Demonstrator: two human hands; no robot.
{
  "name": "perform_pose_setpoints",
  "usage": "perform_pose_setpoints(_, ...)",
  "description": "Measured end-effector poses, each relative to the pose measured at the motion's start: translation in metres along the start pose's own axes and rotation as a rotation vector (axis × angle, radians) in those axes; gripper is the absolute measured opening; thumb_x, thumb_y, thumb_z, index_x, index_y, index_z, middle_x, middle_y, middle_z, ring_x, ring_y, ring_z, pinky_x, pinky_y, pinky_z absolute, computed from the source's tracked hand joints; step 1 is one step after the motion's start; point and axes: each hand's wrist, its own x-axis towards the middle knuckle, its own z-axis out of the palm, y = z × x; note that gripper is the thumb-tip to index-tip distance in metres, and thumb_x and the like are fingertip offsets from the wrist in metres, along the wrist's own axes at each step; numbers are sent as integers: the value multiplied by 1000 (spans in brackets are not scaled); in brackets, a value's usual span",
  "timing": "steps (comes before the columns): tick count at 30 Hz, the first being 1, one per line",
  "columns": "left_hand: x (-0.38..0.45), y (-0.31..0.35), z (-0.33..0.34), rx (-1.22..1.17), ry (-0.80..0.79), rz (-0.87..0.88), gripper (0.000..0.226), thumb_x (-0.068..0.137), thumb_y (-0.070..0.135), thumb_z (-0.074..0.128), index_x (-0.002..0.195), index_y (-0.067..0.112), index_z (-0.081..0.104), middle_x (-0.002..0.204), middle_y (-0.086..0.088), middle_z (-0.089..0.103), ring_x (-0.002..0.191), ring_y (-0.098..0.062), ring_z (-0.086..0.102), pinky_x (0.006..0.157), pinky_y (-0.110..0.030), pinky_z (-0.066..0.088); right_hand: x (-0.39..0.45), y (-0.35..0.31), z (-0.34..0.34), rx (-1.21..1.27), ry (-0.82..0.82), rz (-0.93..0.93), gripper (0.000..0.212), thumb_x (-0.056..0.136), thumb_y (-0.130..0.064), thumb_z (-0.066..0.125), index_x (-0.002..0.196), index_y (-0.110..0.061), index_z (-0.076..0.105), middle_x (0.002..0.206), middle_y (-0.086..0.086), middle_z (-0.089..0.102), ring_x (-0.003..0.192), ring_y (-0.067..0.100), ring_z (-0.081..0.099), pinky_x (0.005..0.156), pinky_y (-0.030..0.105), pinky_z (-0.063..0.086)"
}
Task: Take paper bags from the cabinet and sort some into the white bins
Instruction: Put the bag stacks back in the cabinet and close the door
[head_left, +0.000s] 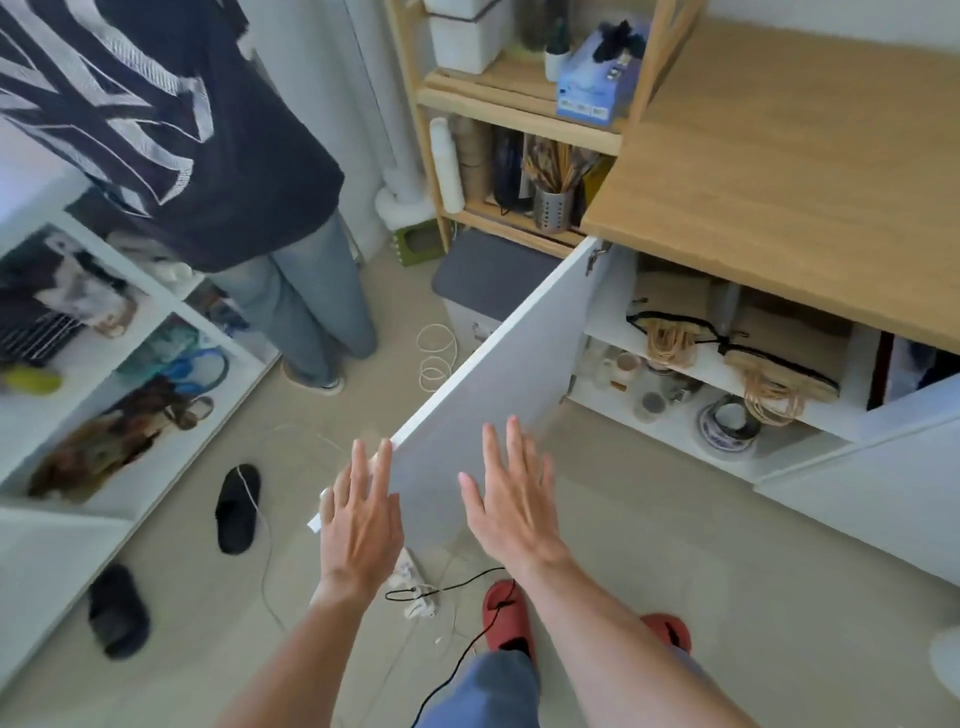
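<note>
The white cabinet door (498, 364) stands swung wide under a wooden top (795, 171). On the upper shelf inside lie brown paper bags (779, 338) with rope handles, some tied with black cord. My left hand (361, 512) is spread flat, fingertips at the door's outer edge. My right hand (511, 499) hovers open in front of the door face, holding nothing. A white bin (467, 36) sits on the top of the wooden rack at the back.
Another person (208, 171) in a dark patterned top and jeans stands at the left by a white shelf unit (171, 306). Black slippers (236, 509), cables (447, 587) and a power strip lie on the floor. Cups and bowls (727, 421) fill the lower cabinet shelf.
</note>
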Motion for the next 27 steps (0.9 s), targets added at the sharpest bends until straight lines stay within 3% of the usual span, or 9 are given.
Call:
perform_pose_setpoints(6,-17,7,-3,57,-7,3,85,82,7,65,154,21,24,133,-6,50,91,-32,56,78,-44,47,-34,19,13,-80,-37,23,68,103,-49,32,160,-18,11,167,13,-1,151,32,10,119,51,12)
perform_pose_setpoints(9,-37,22,-3,40,-45,14,90,78,-3,59,155,24,22,127,-2,56,87,-28,54,71,-37,45,-59,45,4,-87,-33,49,69,103,-48,33,160,-17,11,166,14,1,151,33,13,118,53,15)
perform_pose_setpoints(14,-77,78,3,-59,-69,41,87,77,-12,50,155,20,27,119,-3,61,88,-29,57,73,-37,49,-104,107,-3,-108,-21,118,70,102,-47,39,159,-14,18,165,18,8,147,37,21,117,55,22)
perform_pose_setpoints(16,-94,108,6,-101,-93,47,84,79,-10,48,154,19,26,110,-3,61,83,-29,57,70,-37,51,-123,130,-5,-109,-4,140,70,101,-46,41,159,-12,21,164,19,11,146,37,24,115,55,23)
perform_pose_setpoints(21,-127,193,-3,-216,-178,106,56,98,19,36,153,15,24,100,-6,60,80,-34,62,63,-40,51,-173,178,-19,-89,-9,163,69,103,-47,36,159,-12,17,165,19,8,147,35,21,117,54,20)
perform_pose_setpoints(24,-136,245,-7,-185,-167,211,55,99,20,36,152,11,27,108,-6,61,90,-31,61,69,-39,48,-202,208,-36,-58,-12,185,69,104,-51,27,160,-16,8,166,14,-2,150,32,11,121,51,12)
perform_pose_setpoints(27,-138,294,-6,-83,-103,328,55,94,16,43,148,6,35,141,-8,47,118,-29,51,91,-39,44,-224,241,-54,-5,20,221,77,98,-62,17,160,-20,3,166,11,-6,151,29,4,122,49,5)
